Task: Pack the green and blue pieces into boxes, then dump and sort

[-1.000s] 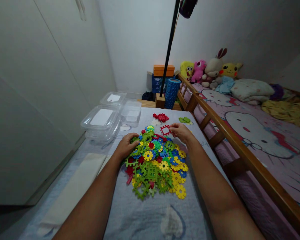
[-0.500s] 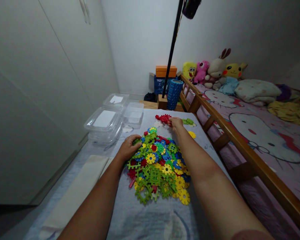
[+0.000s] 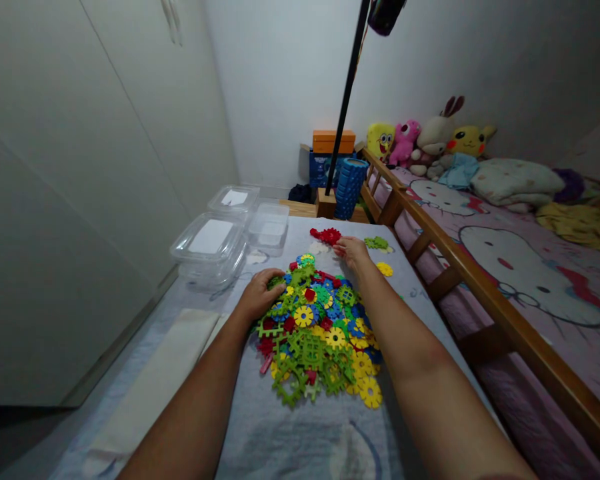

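Note:
A mixed pile of plastic building pieces (image 3: pixel 313 357) lies on the cloth-covered table, with green gear shapes, yellow and blue notched discs and red parts. My left hand (image 3: pixel 263 293) rests against the pile's upper left side, its fingers spread over the green pieces. Beyond the pile, my right hand (image 3: pixel 353 251) is just beside a small group of red pieces (image 3: pixel 329 235), fingers loosely apart and seemingly holding nothing. A few green pieces (image 3: pixel 377 243) and a yellow disc (image 3: pixel 385 269) lie separately to its right.
Clear plastic boxes (image 3: pixel 210 257) stand at the left, some with white paper on their lids. A folded beige cloth (image 3: pixel 155 383) lies nearer me. Along the right runs a wooden bed rail (image 3: pixel 445 267). At the back stand a black pole (image 3: pixel 347 100) and a blue vase (image 3: pixel 351 189).
My right hand has let go of the red pieces and drawn back slightly toward me. My left hand stays on the pile.

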`<control>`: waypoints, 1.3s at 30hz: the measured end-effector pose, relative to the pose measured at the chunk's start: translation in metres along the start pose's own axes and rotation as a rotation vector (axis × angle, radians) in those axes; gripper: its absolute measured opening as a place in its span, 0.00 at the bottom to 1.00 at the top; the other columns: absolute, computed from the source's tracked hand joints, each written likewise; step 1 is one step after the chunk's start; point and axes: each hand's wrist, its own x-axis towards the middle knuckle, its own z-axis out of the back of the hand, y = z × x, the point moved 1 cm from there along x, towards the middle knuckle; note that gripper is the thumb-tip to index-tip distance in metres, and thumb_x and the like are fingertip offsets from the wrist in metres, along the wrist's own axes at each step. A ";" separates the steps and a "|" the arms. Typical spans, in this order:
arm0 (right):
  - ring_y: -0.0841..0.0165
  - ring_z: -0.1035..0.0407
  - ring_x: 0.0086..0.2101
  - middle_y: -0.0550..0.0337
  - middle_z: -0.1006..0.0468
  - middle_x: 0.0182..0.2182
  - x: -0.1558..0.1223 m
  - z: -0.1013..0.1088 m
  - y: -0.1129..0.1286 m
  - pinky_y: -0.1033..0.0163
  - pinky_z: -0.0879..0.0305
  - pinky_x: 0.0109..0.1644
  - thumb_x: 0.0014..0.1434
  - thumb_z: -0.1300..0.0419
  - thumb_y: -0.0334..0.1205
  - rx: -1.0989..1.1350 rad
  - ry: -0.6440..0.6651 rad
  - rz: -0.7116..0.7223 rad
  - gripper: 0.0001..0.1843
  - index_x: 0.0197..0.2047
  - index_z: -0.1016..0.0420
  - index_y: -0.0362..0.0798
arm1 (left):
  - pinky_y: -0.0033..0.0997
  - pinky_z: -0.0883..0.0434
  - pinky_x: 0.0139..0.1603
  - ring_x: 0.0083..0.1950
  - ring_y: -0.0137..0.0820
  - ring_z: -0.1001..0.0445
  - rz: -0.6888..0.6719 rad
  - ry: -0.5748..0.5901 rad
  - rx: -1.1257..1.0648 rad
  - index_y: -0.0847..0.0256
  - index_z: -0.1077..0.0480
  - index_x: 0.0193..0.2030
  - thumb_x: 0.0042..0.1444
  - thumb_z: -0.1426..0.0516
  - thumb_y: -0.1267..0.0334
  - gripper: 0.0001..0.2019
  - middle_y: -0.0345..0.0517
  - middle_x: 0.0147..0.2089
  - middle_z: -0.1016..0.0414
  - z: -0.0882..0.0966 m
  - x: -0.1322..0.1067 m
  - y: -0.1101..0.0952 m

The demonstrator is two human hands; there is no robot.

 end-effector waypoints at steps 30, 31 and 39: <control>0.72 0.33 0.26 0.65 0.26 0.25 -0.081 0.034 -0.007 0.68 0.39 0.29 0.43 0.40 0.40 -0.279 0.150 0.244 0.14 0.35 0.25 0.46 | 0.49 0.32 0.63 0.56 0.45 0.26 0.016 -0.008 -0.039 0.60 0.24 0.49 0.51 0.42 0.50 0.22 0.51 0.52 0.21 0.002 -0.001 -0.005; 0.72 0.33 0.26 0.65 0.26 0.25 -0.082 0.045 -0.007 0.68 0.39 0.29 0.43 0.39 0.41 -0.277 0.124 0.241 0.14 0.36 0.26 0.47 | 0.50 0.32 0.62 0.55 0.45 0.26 0.017 -0.008 -0.041 0.59 0.24 0.49 0.51 0.42 0.50 0.22 0.51 0.52 0.21 0.002 -0.001 -0.005; 0.75 0.34 0.19 0.68 0.29 0.20 -0.050 0.119 -0.004 0.72 0.44 0.20 0.44 0.36 0.33 -0.151 -0.207 0.161 0.09 0.32 0.29 0.47 | 0.50 0.32 0.62 0.55 0.45 0.25 0.021 -0.008 -0.008 0.60 0.23 0.49 0.51 0.42 0.49 0.23 0.51 0.51 0.21 0.001 0.001 -0.002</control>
